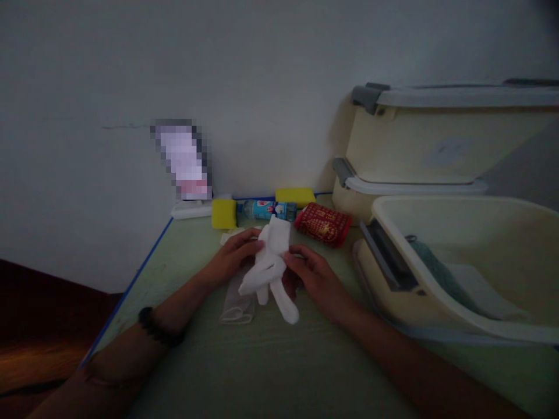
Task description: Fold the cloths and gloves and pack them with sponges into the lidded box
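Glove (269, 258), likely light, soft and floppy, is held over the table (262, 372), nearer than a bottle (267, 209), by a person's left hand (236, 254) and right hand (312, 270), both half-curled, pinching opposite edges; its wide far end should grip best.

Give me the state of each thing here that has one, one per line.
Glove: held up, loosely bunched
Left hand: pinching glove
Right hand: pinching glove
Clear bag: lying on table
Bottle: on its side
Phone: propped up, screen lit
Near bin: open, things inside
Rear bins: stacked, latching unclear
Bracelet: worn
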The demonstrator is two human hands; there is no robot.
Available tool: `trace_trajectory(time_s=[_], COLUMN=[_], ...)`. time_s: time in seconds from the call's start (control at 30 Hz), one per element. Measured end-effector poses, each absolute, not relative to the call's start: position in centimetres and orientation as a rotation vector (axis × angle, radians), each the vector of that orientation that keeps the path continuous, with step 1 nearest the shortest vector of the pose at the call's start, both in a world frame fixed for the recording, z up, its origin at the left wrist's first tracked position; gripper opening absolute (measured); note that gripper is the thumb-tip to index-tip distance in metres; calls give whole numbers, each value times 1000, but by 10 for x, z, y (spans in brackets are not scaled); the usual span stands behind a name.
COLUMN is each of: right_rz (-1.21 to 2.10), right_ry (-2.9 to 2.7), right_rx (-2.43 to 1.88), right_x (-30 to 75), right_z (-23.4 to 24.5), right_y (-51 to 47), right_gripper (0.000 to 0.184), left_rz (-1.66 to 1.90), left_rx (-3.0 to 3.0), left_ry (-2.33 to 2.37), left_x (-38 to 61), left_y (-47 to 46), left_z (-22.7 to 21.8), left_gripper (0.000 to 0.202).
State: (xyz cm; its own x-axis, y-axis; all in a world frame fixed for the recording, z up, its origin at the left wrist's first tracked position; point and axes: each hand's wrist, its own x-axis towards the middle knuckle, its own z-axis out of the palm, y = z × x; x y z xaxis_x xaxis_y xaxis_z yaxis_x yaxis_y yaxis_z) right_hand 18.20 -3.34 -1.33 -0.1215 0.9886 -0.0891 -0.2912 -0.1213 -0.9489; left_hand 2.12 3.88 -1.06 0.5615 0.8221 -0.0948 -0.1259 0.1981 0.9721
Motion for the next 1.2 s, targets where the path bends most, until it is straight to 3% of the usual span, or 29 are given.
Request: trace_trajectory(time_s=[0.9, 1.2], right_rz=[1365, 1392], right_ry=[-1080, -1151], right_rx=[-1102, -1076], right_x=[183, 183], right_z=[-15, -13], right_y=[-33, -34], right_gripper=[13, 20], left_rz=[654, 595], left_rx=[1288, 1399], left_ry=[676, 688], left_x=[18, 19], left_y=[41, 39], left_z=[-11, -9], left_gripper=[14, 17])
